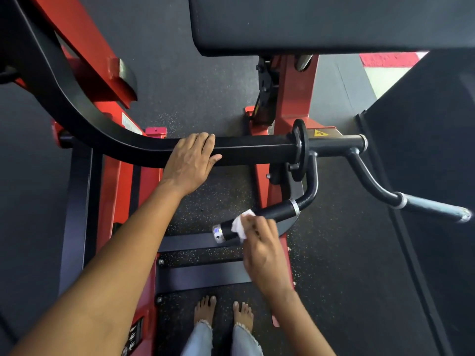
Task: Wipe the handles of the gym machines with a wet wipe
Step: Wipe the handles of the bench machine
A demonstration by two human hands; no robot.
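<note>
Head view, items from largest to smallest:

- Black seat pad (321,24): well beyond both hands, overhanging the red frame (290,98).
- Black lever arm (108,134): curves in from the far left and runs across under the left hand.
- Left hand (191,160): fingers straight and together, resting flat on top of the lever arm, bracing it.
- Right hand (264,247): fingers curled, pinching the wipe against the near handle.
- Near handle (262,218): black grip, just beyond the right hand's fingers, end cap to their left.
- Far handle (431,205): bare metal, well right of the right hand, judged not yet wiped.
- Weight plate (299,150): between the hands, on the arm; it stands in the way of a reach along the arm.
- Wet wipe (240,226): white, bunched on the near handle.
- Risk: the bunched wipe may miss the grip's underside; the arm may swing if the left hand lifts.
</note>
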